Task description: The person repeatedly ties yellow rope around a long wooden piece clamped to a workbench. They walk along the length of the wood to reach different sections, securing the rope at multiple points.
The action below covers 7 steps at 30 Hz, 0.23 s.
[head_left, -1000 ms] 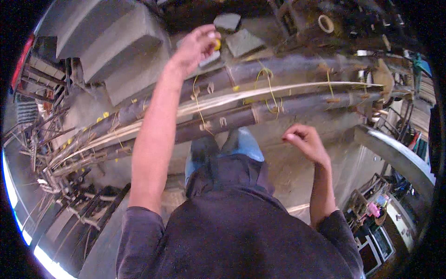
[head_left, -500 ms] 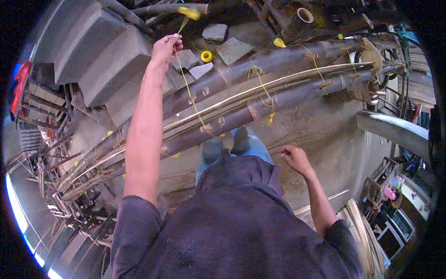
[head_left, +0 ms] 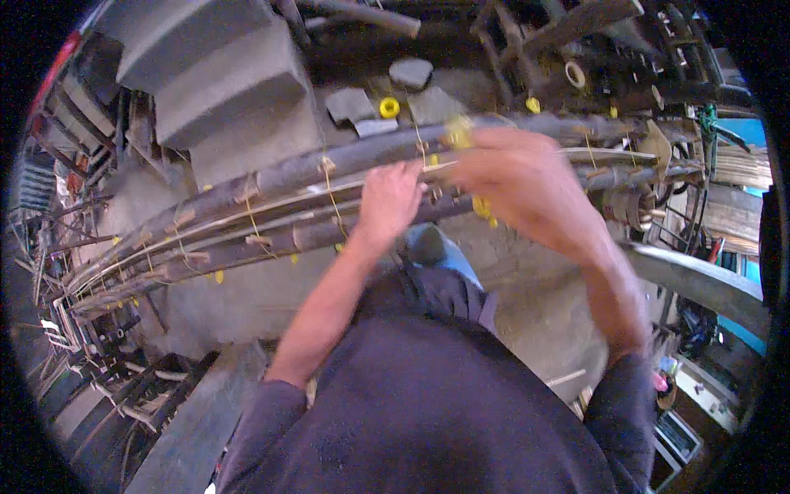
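Observation:
Two long dark bamboo poles point(head_left: 317, 239) run side by side across the view, with thin pale bamboo strips point(head_left: 284, 200) lying lengthwise between them. My left hand point(head_left: 391, 202) is closed over the strips near the middle, its fingertips partly hidden. Just to its right, my right hand point(head_left: 518, 177) is smeared by motion above the poles. A blurred bundle of yellow string point(head_left: 458, 132) is at its fingers and appears gripped in them. Yellow ties point(head_left: 332, 193) cross the strips at intervals, and small yellow bundles point(head_left: 482, 207) hang from the poles.
A yellow tape-like roll point(head_left: 389, 107) lies among flat stone slabs point(head_left: 350, 105) beyond the poles. Concrete steps point(head_left: 226, 90) rise at the far left. A pale beam point(head_left: 699, 267) juts in at the right. Wooden frames and lumber stand around the edges.
My left hand has come down from beyond the poles, where it held the yellow string up, onto the strips. My right hand has risen from near my hip to the poles. The view has shifted.

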Motion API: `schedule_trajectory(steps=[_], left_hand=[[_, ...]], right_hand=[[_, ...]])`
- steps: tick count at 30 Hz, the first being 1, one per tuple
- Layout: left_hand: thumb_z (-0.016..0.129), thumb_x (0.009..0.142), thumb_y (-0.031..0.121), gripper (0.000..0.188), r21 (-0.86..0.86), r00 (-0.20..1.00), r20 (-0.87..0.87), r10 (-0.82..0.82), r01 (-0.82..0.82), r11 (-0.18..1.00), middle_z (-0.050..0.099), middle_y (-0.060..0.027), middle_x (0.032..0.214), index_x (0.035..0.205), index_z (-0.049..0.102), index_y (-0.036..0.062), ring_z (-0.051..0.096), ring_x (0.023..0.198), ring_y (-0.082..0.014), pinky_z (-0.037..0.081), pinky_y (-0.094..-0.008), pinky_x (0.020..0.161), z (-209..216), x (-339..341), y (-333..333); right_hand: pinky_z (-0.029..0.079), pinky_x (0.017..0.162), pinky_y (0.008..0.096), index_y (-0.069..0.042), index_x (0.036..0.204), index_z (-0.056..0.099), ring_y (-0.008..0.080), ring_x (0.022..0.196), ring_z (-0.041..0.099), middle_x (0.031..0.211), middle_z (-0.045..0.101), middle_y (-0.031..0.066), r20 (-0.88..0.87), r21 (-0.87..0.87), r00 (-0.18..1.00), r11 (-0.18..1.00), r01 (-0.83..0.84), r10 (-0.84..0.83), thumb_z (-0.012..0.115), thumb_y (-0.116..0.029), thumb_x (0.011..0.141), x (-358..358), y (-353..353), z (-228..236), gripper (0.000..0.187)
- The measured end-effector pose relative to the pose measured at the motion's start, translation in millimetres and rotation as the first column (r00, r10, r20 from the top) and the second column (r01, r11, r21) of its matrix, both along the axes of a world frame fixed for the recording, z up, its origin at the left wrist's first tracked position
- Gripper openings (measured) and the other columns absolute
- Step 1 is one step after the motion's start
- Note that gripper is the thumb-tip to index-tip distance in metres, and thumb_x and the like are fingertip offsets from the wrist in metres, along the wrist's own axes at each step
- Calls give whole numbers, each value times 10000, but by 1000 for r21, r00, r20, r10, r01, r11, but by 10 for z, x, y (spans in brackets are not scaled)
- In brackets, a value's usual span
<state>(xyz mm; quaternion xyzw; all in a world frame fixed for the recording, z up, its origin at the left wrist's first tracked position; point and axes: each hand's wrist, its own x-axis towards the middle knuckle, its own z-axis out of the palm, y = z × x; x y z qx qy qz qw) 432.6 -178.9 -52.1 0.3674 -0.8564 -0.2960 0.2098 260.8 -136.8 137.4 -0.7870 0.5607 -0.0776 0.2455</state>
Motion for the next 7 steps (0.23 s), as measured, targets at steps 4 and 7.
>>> schedule_trajectory(steps=[4, 7], left_hand=[[599, 864, 192, 157, -257, 984, 24, 174, -162, 953, 682, -89, 893, 982, 659, 105, 653, 858, -272, 468, -418, 798, -52, -96, -47], [606, 890, 286, 222, -89, 986, 125, 113, -103, 991, 708, -91, 905, 977, 698, 105, 669, 826, -284, 491, -404, 768, -27, 9, -38]], right_hand=[[509, 765, 449, -41, 952, 674, 349, 891, 651, 939, 666, 186, 125, -181, 942, 941, -286, 311, 603, -218, 851, 504, -1006, -180, 215], [493, 889, 431, -66, 1204, 617, 337, 1012, 641, 1115, 650, 205, -150, 230, 987, 970, 83, -49, 564, -391, 918, 335, -1406, -654, 436]])
